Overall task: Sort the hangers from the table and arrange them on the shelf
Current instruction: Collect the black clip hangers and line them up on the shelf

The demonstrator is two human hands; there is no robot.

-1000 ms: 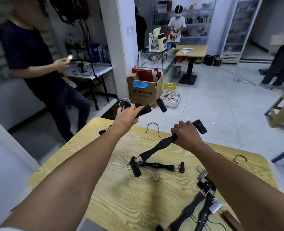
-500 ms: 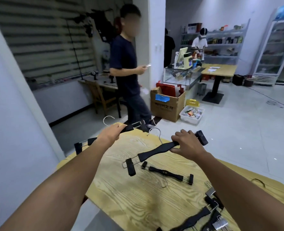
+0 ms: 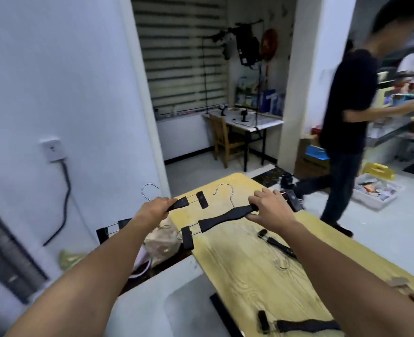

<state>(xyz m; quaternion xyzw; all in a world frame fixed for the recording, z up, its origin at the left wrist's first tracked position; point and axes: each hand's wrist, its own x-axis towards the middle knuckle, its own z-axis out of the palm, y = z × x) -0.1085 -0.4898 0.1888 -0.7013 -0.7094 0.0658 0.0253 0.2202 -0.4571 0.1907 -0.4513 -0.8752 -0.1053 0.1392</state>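
Observation:
My left hand [image 3: 156,209] grips a black clip hanger [image 3: 189,201] with a metal hook, held in the air past the left edge of the wooden table [image 3: 247,271]. In my right hand [image 3: 270,210] is a second black clip hanger [image 3: 221,216], gripped around its bar and lifted just above the tabletop. Another black hanger [image 3: 277,244] lies flat on the table under my right forearm. One more hanger [image 3: 303,325] lies near the table's front edge. No shelf is in view.
A white wall [image 3: 55,105] with a socket and cable stands close on the left. A plastic bag [image 3: 163,242] sits on the floor by the table's left side. A person in dark clothes [image 3: 347,122] walks past the far right corner. A desk and chair [image 3: 228,139] stand behind.
The view has swung left, toward the white wall. Both hands kept their hangers and moved left with it; the left hanger now hangs beyond the table edge. The other person walked to the right.

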